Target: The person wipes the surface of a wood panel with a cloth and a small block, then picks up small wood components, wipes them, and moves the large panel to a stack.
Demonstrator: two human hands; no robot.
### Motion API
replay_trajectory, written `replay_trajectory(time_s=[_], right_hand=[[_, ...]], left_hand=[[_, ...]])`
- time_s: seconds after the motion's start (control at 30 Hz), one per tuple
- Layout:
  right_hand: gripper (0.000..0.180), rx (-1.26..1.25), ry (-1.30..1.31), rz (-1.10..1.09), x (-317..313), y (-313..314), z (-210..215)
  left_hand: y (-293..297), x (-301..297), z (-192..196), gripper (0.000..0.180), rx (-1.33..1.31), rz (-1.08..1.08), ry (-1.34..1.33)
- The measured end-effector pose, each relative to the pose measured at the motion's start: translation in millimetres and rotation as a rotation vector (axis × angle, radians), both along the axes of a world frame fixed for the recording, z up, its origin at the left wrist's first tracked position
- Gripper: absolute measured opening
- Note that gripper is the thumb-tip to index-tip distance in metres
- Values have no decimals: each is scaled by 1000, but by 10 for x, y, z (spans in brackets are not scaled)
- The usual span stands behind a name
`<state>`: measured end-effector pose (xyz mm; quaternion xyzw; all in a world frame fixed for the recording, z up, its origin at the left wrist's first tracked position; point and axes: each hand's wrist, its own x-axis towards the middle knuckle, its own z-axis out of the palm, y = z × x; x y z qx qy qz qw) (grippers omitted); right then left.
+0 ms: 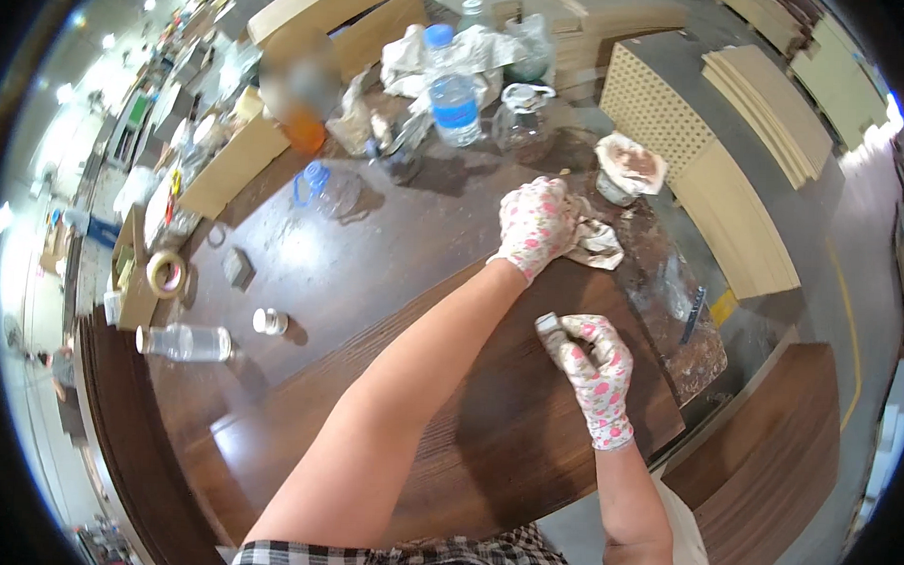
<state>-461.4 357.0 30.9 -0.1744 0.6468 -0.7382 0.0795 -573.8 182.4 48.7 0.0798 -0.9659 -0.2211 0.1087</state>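
Apparently mid-wipe, clutching a rag (601,248) near the brown board's (487,413) far edge in the left hand (536,221), pinching a grey block (547,324) above the board in the right hand (598,365); likely needing steady pressure next.

The board (493,384) looks like smooth, grained wood with a soft sheen; the rag (600,248) is crumpled matt cloth, the gloves (534,226) matt fabric, and the tall bottle (455,108) smooth, glossy plastic.

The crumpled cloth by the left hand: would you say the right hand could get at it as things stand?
Probably yes: nothing seems to stand between the right hand and the crumpled cloth, though that hand holds a small grey item, which may hinder gripping.
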Motion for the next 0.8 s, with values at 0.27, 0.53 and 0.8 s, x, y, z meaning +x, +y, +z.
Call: replay_trajectory(time_s=[0.27,0.53,0.8], right_hand=[[26,52,-50,-25,-45,8,22],[26,273,91,-126,14,-169,-9],[22,18,-91,234,1288,-959,-232]], left_hand=[[-675,1346,64,16,-117,164,-97],[-2059,3856,193,20,-90,683,-198],[-3198,5763,-78,14,-133,987,20]])
